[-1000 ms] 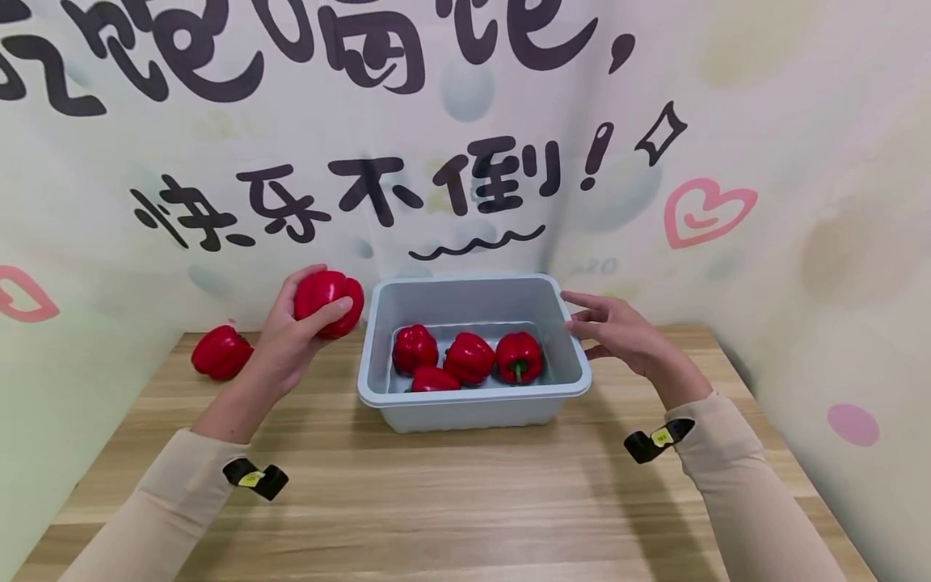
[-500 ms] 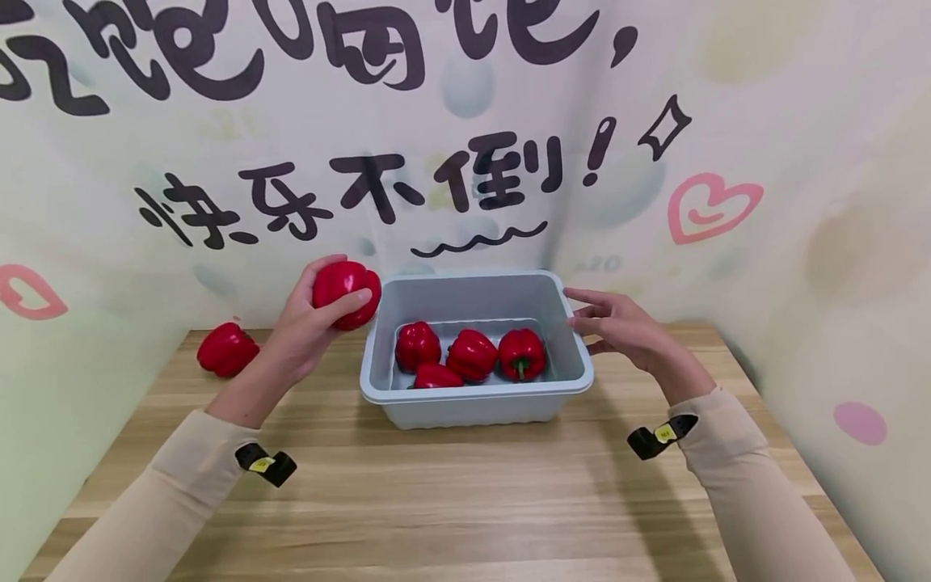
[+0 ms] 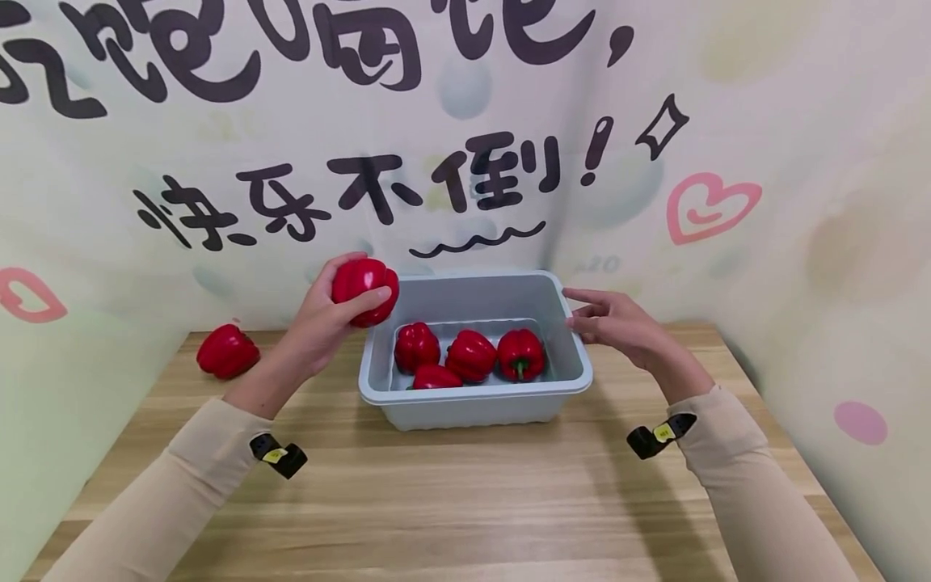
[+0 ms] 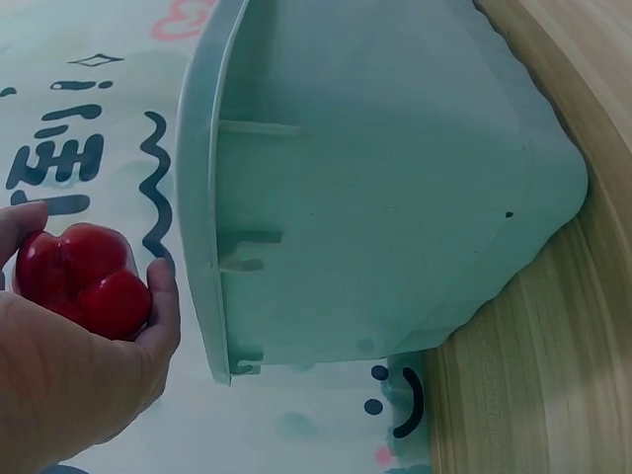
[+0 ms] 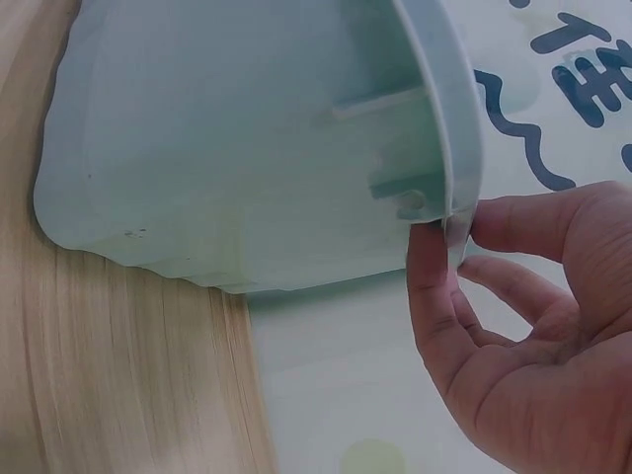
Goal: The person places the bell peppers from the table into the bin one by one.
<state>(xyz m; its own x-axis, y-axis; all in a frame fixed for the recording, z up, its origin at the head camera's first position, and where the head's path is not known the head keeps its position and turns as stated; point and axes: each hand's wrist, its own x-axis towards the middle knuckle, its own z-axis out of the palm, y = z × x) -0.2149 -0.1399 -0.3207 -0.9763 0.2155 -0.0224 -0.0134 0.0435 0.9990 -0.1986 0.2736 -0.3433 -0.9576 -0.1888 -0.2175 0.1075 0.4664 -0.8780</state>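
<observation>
A glossy red bell pepper [image 3: 362,284] is gripped in my left hand [image 3: 320,325], raised beside the upper left rim of a light grey-blue plastic bin [image 3: 469,413]. In the left wrist view the same bell pepper [image 4: 91,281] sits between thumb and fingers, outside the bin's wall [image 4: 365,217]. Several more red peppers [image 3: 470,356] lie on the bin's floor, one partly hidden by the front rim. At the bin's right end my right hand [image 3: 618,327] pinches the rim; the right wrist view shows fingers on both sides of that edge [image 5: 456,168].
Another red bell pepper [image 3: 228,352] lies on the wooden table [image 3: 465,501] to the left, behind the left forearm. A printed cloth backdrop [image 3: 451,178] with black lettering hangs close behind the bin, and similar cloth walls flank the table.
My left hand has carried the bell pepper rightward and slightly up, from left of the bin to its upper left rim. The right hand stays on the rim.
</observation>
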